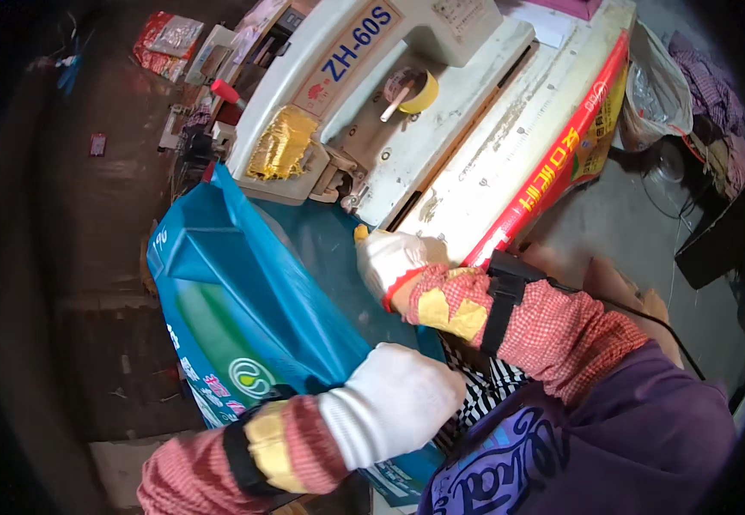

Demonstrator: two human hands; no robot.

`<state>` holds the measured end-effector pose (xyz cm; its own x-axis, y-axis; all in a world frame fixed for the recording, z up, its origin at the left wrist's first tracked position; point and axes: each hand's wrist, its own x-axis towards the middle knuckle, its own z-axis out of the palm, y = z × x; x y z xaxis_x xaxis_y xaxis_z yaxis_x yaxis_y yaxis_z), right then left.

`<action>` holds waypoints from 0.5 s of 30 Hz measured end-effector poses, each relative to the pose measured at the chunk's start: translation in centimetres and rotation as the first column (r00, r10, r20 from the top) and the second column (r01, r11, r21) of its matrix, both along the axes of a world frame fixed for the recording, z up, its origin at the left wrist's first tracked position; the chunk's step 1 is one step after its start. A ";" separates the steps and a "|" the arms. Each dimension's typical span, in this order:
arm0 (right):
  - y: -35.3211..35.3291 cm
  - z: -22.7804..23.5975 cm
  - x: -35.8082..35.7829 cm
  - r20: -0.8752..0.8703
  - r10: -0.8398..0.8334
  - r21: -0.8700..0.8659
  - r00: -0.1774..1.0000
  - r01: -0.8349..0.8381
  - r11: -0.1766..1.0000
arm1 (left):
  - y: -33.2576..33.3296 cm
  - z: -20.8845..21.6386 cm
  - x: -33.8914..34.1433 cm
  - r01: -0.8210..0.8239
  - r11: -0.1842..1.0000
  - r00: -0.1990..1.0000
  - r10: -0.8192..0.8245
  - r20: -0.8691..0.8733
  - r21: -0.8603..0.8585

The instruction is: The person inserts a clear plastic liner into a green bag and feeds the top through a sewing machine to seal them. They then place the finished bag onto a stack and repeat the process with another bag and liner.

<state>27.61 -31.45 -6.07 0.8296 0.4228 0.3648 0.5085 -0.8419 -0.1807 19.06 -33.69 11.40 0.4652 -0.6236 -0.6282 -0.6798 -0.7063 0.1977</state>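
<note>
Two hands: both wear white gloves and both touch one big blue bag.
Left hand [394, 403]: it sits low in the picture, with its fingers curled down over the near edge of the blue bag [243, 300]. The grip is closed on the bag's edge.
Right hand [389, 257]: it lies on the blue bag, close to the sewing machine's foot. The fingers press down on the bag. If this grip pinches the bag or only pushes on it, I cannot tell.
Sleeves: red and white checked sleeves [553, 330] cover both arms. Each wrist has a yellow patch and a black strap [499, 300].
Blue bag: it is big and shiny, with a green panel and a round green mark on its side. It lies across the worktop in front of the person. Its far corner sticks up on the left, just under the machine's head.
Sewing machine [372, 94]: it is a cream colour and a bit dirty. It stands behind the bag. A lump of yellow stuff [282, 142] sticks on its front end.
Tape roll [415, 90]: a yellow ring sits on the machine's base, with a small stick in it.
Worktop [510, 129]: it is pale and worn, with a red printed strip [553, 172] along its right edge.
Clothes: the person wears a purple top [613, 438] with a black and white striped cloth under it.
Floor [89, 215]: it is dark brown on the left. A red packet [164, 41] lies far off near the top.
Clear plastic bag [660, 90]: it hangs at the worktop's right side.
</note>
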 end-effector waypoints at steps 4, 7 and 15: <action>0.8 1.4 2.0 -0.162 0.160 0.335 0.974 -0.098 0.937 | 3.2 -2.6 1.9 -0.156 0.986 0.961 0.138 0.240 0.059; 0.0 5.2 4.1 -0.576 0.398 0.349 0.714 -0.225 0.910 | 7.9 -4.7 3.8 -0.258 0.966 0.870 0.215 0.443 0.037; -0.3 5.7 3.4 -0.672 0.725 0.740 0.153 0.181 0.647 | 18.5 -10.1 10.4 -0.630 0.757 0.430 0.525 0.735 -0.172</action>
